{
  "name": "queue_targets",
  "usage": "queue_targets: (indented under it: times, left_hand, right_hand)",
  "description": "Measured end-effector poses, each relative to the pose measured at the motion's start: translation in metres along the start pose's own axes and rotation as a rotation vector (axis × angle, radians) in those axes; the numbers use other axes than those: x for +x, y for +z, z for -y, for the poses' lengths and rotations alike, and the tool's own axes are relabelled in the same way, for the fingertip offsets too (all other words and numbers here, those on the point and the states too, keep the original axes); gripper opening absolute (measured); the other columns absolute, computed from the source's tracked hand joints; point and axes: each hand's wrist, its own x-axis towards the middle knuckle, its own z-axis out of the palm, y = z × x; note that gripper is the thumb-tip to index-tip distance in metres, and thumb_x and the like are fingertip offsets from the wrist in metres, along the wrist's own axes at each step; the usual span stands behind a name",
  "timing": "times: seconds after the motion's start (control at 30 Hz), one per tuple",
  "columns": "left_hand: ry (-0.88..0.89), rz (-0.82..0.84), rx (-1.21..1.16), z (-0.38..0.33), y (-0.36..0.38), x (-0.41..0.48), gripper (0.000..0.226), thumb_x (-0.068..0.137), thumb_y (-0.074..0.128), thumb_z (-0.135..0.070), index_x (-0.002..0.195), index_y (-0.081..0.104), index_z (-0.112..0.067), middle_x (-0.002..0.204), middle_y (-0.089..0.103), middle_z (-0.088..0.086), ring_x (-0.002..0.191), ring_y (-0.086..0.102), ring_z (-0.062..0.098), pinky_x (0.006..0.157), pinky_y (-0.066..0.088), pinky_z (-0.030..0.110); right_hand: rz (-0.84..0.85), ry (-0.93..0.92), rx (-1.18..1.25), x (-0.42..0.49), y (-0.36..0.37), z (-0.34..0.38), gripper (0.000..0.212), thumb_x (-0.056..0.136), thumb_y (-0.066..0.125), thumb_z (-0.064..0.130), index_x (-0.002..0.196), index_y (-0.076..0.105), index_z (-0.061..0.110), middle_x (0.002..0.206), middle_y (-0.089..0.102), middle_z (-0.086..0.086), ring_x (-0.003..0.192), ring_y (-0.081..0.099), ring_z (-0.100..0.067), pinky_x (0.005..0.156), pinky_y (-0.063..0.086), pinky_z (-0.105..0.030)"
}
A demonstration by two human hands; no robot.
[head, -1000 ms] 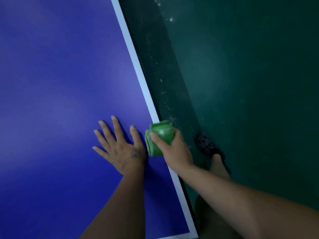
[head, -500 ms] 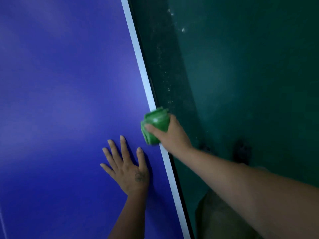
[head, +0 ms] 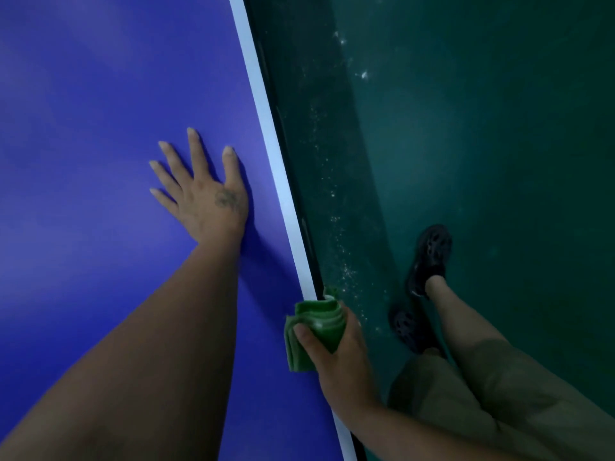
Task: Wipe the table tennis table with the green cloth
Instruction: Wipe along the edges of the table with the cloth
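Note:
The blue table tennis table (head: 93,128) fills the left half of the head view, with a white side line (head: 266,134) along its right edge. My left hand (head: 203,191) lies flat on the blue surface, fingers spread and straight. My right hand (head: 339,354) grips the folded green cloth (head: 309,331) and holds it against the white line at the table's edge, low in the frame. The thumb lies across the cloth; the other fingers are hidden behind it.
To the right of the table edge is a dark green floor (head: 482,128) with pale specks near the table. My legs in khaki shorts (head: 499,394) and dark shoes (head: 429,257) stand close beside the edge.
My right hand has pulled the cloth back toward me along the white edge line, after first pushing it away. My left hand stays flat on the table.

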Motion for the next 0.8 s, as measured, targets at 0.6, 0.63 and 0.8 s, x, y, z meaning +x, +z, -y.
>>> queue_targets:
  times: [0.6, 0.63, 0.8]
  left_hand:
    - [-0.05, -0.06, 0.019, -0.012, -0.005, 0.053, 0.073, 0.104, 0.039, -0.07, 0.17, 0.028, -0.041, 0.182, 0.014, -0.004, 0.168, 0.007, 0.024, 0.135, 0.006, 0.052]
    - [-0.05, -0.06, 0.017, -0.012, -0.005, 0.053, 0.073, 0.104, 0.039, -0.07, 0.17, 0.028, -0.041, 0.182, 0.014, -0.004, 0.168, 0.007, 0.023, 0.135, 0.006, 0.052]
    - [-0.05, -0.065, 0.028, -0.01, -0.003, 0.055, 0.074, 0.103, 0.037, -0.072, 0.17, 0.027, -0.043, 0.182, 0.014, -0.005, 0.168, 0.008, 0.022, 0.135, 0.006, 0.052]
  right_hand:
    - [-0.049, -0.217, -0.07, 0.229, 0.048, 0.345, 0.097, 0.083, 0.08, 0.074, 0.151, 0.048, 0.014, 0.149, 0.057, -0.007, 0.133, 0.06, -0.03, 0.11, 0.052, -0.044]
    - [-0.043, -0.221, -0.079, 0.239, 0.049, 0.361, 0.099, 0.083, 0.079, 0.075, 0.152, 0.047, 0.013, 0.15, 0.056, -0.008, 0.134, 0.06, -0.03, 0.11, 0.051, -0.043]
    - [-0.025, -0.262, -0.112, 0.248, 0.047, 0.375, 0.099, 0.086, 0.078, 0.073, 0.156, 0.042, 0.013, 0.154, 0.052, -0.009, 0.137, 0.057, -0.03, 0.111, 0.051, -0.045]
